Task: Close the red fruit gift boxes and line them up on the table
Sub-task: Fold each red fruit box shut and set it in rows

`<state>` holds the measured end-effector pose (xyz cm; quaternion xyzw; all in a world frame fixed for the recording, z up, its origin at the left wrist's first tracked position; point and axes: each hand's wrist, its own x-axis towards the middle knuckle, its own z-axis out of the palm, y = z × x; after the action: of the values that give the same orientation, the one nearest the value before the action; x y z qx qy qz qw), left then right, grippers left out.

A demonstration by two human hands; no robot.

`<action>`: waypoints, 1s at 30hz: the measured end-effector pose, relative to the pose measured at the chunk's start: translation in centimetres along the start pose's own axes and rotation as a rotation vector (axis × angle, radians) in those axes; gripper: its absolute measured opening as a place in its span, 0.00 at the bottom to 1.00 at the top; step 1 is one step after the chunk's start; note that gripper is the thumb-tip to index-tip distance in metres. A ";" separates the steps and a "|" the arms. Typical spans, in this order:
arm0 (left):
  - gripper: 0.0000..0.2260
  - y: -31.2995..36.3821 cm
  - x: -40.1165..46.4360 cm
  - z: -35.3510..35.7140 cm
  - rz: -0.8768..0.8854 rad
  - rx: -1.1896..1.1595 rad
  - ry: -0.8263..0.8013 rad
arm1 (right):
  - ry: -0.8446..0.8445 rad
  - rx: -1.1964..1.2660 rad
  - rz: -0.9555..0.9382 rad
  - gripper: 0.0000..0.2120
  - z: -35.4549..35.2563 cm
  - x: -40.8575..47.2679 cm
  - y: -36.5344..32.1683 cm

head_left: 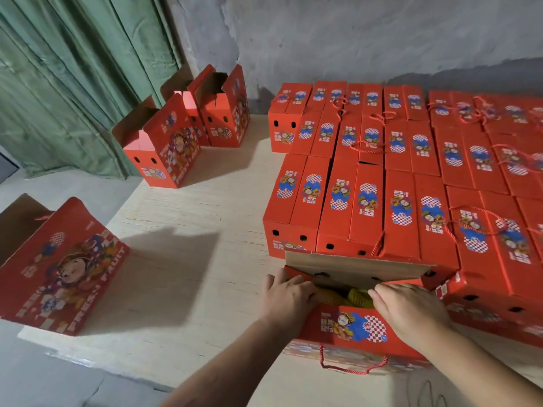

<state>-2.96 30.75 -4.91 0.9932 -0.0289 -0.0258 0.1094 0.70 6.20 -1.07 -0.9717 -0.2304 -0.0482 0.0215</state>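
Head view shows the open red gift box [357, 324] at the table's [191, 230] near edge, about 6 o'clock, just in front of the rows of closed boxes [396, 177]. Left hand [286, 295] grips the flap at the box's 9 o'clock end; right hand [411, 309] curls over the flap at 3 o'clock. Yellow fruit [357, 298] shows between them.

A single head-worn view looks forward and steeply down from above the person's forearms. Both hands, left hand [286, 298] and right hand [411, 311], sit close below the lens at lower centre. Beyond them the wooden table [191, 230] recedes toward a grey wall [352, 33]; a green curtain [73, 69] hangs far left of the left hand.
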 end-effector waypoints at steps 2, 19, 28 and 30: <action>0.19 0.0 0.3 -0.1 0.008 0.010 -0.020 | -0.038 -0.013 0.023 0.14 0.4 0.0 0.1; 0.23 -1.1 -3.7 1.8 -0.626 -1.737 -0.269 | -0.230 1.167 0.858 0.17 1.4 -5.5 1.2; 0.21 0.7 -4.9 1.6 -0.731 -1.507 -0.088 | -0.322 1.113 0.801 0.21 1.2 -4.8 2.9; 0.20 0.8 -5.3 1.3 -0.719 -1.514 -0.042 | -0.367 1.157 0.801 0.28 0.7 -4.9 3.2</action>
<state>-8.32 29.97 -5.79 0.5997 0.3126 -0.0902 0.7311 -2.11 1.20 -2.33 -0.8071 0.1543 0.2567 0.5088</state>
